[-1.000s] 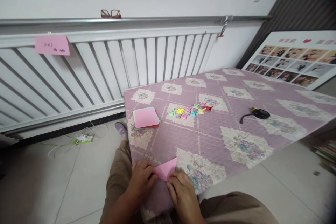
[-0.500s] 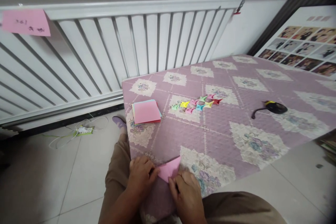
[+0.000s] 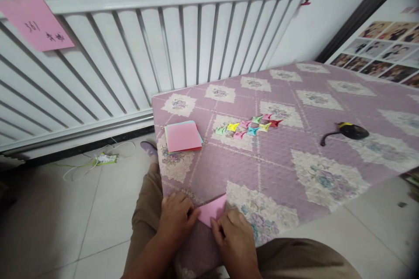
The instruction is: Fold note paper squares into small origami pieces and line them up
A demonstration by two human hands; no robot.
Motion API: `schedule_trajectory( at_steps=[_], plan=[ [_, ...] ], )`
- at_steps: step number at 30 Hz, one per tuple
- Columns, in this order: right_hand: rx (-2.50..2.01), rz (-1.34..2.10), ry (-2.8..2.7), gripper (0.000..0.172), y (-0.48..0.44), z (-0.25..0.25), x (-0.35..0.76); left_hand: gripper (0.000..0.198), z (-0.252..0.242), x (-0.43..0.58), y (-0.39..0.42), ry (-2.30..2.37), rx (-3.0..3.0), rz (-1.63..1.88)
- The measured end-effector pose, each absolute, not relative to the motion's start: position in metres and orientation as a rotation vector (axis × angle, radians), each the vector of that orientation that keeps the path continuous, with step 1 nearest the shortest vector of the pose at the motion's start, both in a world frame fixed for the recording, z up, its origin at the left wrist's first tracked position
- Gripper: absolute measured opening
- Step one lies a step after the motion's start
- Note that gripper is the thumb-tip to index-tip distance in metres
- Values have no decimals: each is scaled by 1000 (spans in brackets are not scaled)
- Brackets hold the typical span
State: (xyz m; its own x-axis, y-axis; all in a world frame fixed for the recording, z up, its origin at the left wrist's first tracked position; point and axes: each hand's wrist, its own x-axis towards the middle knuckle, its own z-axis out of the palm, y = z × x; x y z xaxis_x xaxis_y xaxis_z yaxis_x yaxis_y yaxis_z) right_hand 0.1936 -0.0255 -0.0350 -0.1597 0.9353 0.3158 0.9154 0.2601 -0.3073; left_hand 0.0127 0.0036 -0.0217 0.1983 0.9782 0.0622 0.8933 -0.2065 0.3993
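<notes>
A folded pink sheet of paper (image 3: 212, 210), shaped like a triangle, lies at the near edge of the table between my two hands. My left hand (image 3: 178, 216) has its fingers curled, thumb and fingers closed on the paper's left corner. My right hand (image 3: 236, 236) is closed at the lower right side, its thumb pressing on the paper's edge. Beyond my left hand rests a stack of square coloured paper (image 3: 183, 137), pink on top. Several small folded paper pieces (image 3: 246, 126) in green, yellow, pink, blue and red stand in two rows further back.
A purple flowered cloth (image 3: 225, 168) covers the table. To the right lies a black object with a curved handle and yellow band (image 3: 352, 131). Behind stands a white radiator (image 3: 190, 48) with a pink note (image 3: 37, 26). A power strip (image 3: 106, 158) sits on the floor.
The view has tilted down and shifted slightly. My right thumb has slid a little along the pink paper's edge; both hands stay on the paper.
</notes>
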Motion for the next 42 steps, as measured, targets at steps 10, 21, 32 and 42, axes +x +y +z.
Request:
schedule_trajectory(
  at_steps=[10, 21, 32, 42],
  plan=[
    [-1704, 55, -2108, 27, -25, -33, 193, 20, -16, 14, 5, 1779, 2213, 433],
    [-1702, 39, -2070, 31, -26, -32, 191, 22, -10, 11, 8, 1806, 2191, 257],
    [-1719, 55, -2058, 24, -27, -33, 191, 7, -18, -3, 13, 1281, 2734, 298],
    [-1594, 175, -2081, 19, -32, -35, 200, 22, -5, -1, 9, 815, 3123, 237]
  ],
)
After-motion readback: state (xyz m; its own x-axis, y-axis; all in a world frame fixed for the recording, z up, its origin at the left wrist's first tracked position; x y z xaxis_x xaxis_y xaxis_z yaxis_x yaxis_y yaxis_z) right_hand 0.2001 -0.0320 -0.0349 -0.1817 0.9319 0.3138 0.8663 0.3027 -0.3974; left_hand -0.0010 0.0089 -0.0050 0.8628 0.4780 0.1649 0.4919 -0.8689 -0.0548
